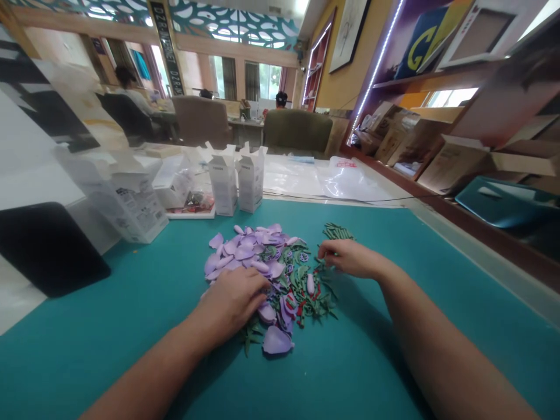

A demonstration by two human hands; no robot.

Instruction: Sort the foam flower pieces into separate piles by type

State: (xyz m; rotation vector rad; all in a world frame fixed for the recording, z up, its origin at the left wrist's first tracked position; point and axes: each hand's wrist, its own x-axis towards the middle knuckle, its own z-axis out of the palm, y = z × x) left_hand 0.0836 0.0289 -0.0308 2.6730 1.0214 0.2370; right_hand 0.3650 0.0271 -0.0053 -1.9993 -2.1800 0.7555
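A loose heap of small plastic-looking pieces lies on a teal mat. Light purple petal-shaped pieces fill its left and far side, while green leaf- and stem-like pieces and a few red ones mix in at the right. My left hand rests on the heap's near left side, thumb and fingers apart, tips among the pieces. At the heap's right edge, my right hand has its fingers curled down together; whatever is between them is hidden. Just beyond it, short green sticks lie side by side in a small separate pile.
Two upright white boxes with raised flaps stand behind the heap. More white boxes and a black tablet-like panel are on the left. Clear plastic bags lie at the back. Cardboard boxes sit along the right shelf.
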